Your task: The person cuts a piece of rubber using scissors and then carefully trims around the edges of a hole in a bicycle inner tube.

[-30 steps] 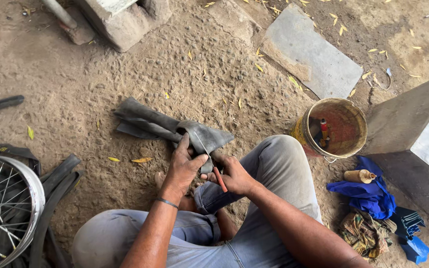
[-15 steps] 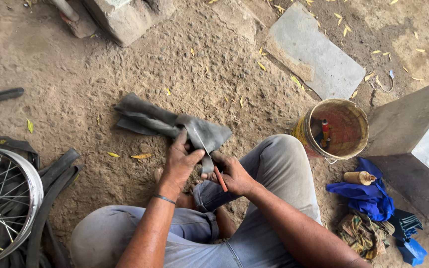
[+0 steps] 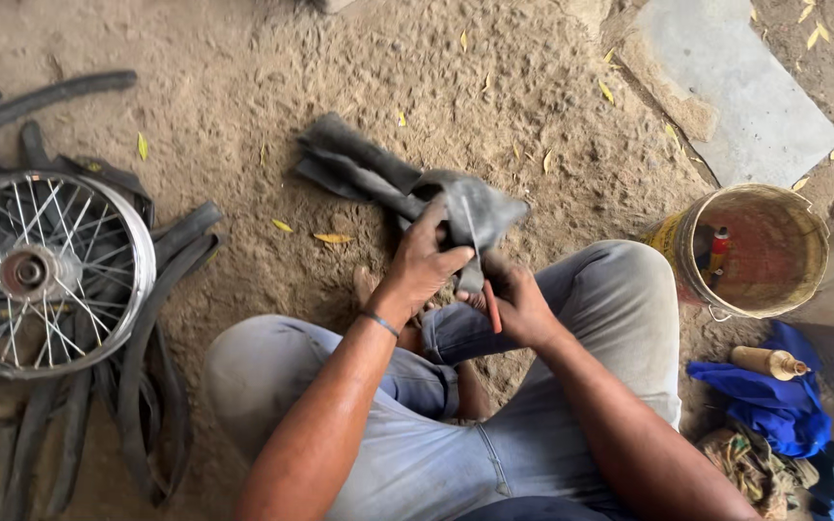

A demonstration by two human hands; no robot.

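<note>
I sit on sandy ground with my knees apart. A grey-black rubber inner tube [image 3: 369, 166] lies folded in front of me, its near end lifted. My left hand [image 3: 424, 262] grips that folded end from above. My right hand [image 3: 518, 304] holds a thin red-handled tool [image 3: 490, 307] close under the same fold. Both hands meet just above my knees. The tool's tip is hidden behind the rubber and my fingers.
A spoked wheel rim [image 3: 42, 272] lies at the left on black tyres and rubber strips [image 3: 161, 318]. A yellow bucket [image 3: 760, 253] with small tools stands at the right, beside a blue cloth [image 3: 769, 400] and a small bottle [image 3: 769, 363]. A grey stone slab [image 3: 736, 92] lies at the far right.
The view has swung left and down, so the wheel rim shows fully. My hands keep hold of the tube and the red tool, with little movement between them.
</note>
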